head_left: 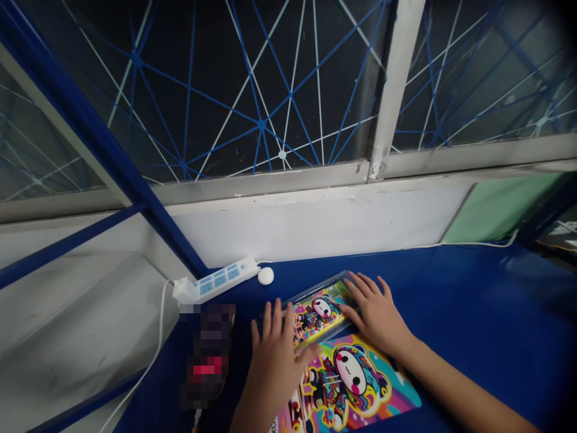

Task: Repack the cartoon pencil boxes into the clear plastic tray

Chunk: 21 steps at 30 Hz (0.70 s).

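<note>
The case [318, 313] slants near-left to far-right between the hands. The left hand [274, 355] lies open at its near end, the right hand [376, 313] flat on the far end, neither gripping.

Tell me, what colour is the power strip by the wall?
The power strip is white with pale blue sockets; head view.
</note>
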Motion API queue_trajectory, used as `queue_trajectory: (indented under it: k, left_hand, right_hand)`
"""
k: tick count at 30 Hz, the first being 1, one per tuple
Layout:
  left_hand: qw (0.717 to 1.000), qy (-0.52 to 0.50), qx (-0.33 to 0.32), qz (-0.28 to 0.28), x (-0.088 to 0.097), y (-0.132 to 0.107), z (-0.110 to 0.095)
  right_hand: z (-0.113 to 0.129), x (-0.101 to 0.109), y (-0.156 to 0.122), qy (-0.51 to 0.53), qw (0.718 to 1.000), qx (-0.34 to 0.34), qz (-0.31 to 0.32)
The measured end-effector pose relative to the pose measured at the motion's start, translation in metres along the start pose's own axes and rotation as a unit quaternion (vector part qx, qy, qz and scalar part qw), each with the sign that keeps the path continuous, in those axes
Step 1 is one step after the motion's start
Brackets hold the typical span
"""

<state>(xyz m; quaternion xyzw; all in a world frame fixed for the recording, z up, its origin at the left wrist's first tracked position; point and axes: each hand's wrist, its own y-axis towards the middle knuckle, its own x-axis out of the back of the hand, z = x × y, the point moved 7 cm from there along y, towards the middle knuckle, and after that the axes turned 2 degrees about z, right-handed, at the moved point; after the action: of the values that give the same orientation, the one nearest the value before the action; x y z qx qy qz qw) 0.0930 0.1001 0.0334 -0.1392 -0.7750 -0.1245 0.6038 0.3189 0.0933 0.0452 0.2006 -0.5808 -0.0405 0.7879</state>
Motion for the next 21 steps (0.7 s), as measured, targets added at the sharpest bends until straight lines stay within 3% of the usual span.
queue_trajectory:
  k: [4, 7, 13, 21]
  left_hand:
    - [0.997, 0.034, -0.047, 0.046, -0.007, 0.013, -0.019]
    - [0.994, 0.032, -0.095, 0.052, -0.003, 0.03, -0.017]
    - [0.993, 0.028, -0.105, 0.055, 0.001, 0.051, -0.004]
    - [0.996, 0.039, -0.081, 0.017, 0.001, 0.073, -0.042]
  right_hand:
    - [0.053, 0.014, -0.037, 0.037, 0.99, 0.123, 0.055]
    - [0.069, 0.005, -0.064, 0.048, 0.983, 0.154, 0.083]
    - [0.031, -0.029, -0.066, 0.065, 0.989, 0.037, 0.124]
    - [0.009, -0.037, -0.066, 0.08, 0.98, -0.092, 0.155]
